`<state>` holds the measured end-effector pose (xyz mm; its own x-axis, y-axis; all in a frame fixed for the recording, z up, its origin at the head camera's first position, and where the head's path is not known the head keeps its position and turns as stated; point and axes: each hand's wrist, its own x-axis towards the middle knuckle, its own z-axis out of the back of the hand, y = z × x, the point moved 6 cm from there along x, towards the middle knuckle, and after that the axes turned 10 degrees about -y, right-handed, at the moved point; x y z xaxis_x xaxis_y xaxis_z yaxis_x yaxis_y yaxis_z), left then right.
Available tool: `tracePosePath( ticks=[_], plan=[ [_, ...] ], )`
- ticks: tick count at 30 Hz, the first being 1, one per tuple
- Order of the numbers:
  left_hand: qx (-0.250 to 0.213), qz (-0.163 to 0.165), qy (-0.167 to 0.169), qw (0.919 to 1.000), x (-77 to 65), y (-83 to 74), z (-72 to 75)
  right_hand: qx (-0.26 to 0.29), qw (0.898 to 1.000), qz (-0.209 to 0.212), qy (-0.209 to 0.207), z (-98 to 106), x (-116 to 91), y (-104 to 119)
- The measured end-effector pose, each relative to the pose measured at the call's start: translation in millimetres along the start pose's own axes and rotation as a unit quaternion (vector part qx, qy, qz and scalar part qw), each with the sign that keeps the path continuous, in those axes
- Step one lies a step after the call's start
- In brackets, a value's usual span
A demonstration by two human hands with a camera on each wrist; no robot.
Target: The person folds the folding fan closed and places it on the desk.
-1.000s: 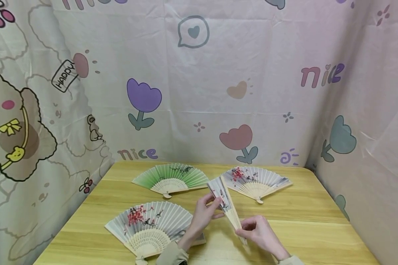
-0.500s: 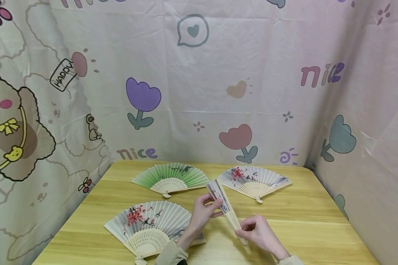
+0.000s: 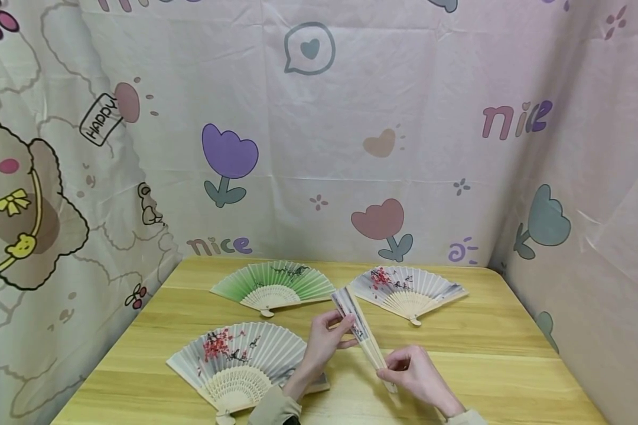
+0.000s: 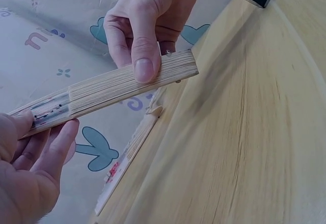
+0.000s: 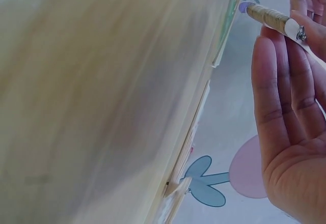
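Observation:
Both hands hold one folding fan (image 3: 365, 336), nearly closed and tilted above the table, its wooden ribs stacked together. My left hand (image 3: 326, 342) pinches the printed fabric end between thumb and fingers. Lower down, the right hand (image 3: 416, 375) grips the bare ribs close to the pivot end. In the left wrist view the right thumb lies flat on the ribs (image 4: 112, 86), while the left fingers (image 4: 56, 147) support the fabric part from below. The right wrist view shows the fan's pivot end (image 5: 290, 26) with a small metal rivet, under the right thumb.
Three spread fans lie on the wooden table (image 3: 489, 378): a green one (image 3: 292, 280) at back left, a grey-white one with red blossoms (image 3: 399, 283) at back right, and a similar one (image 3: 244, 360) at front left, partly behind the left forearm. Printed cloth (image 3: 319, 118) hangs around the table.
The held fan has narrowed slightly as its folds come together. Both hands keep nearly the same place and hold.

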<state>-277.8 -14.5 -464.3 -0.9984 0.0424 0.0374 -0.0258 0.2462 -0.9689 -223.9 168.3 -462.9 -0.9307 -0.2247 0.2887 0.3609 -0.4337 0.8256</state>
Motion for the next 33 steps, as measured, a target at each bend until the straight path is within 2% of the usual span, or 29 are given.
tracePosePath(
  ticks=[6,12,19,24,29,33],
  plan=[
    [-0.013,0.011,0.007,0.9998,0.4,1.1,0.4,0.012,1.000,0.014,0.006,0.9,-1.1,1.9],
    [-0.033,0.022,0.008,0.9992,2.4,2.8,1.5,0.038,0.998,0.036,0.030,-0.1,-2.1,3.6],
    [-0.045,0.029,0.012,0.9985,3.0,5.1,1.0,0.042,0.998,0.024,0.048,-0.1,-2.1,-0.1],
    [-0.055,0.034,0.016,0.9977,3.0,7.0,0.7,0.047,0.997,0.032,0.055,-1.0,-2.4,-1.0],
    [-0.056,0.035,0.022,0.9976,4.5,9.4,-0.7,0.085,0.993,0.039,0.072,-3.0,-2.3,-2.6],
    [-0.047,0.034,0.021,0.9981,6.3,10.1,-2.2,0.124,0.987,0.027,0.100,-4.2,-2.0,-4.0]
  ],
)
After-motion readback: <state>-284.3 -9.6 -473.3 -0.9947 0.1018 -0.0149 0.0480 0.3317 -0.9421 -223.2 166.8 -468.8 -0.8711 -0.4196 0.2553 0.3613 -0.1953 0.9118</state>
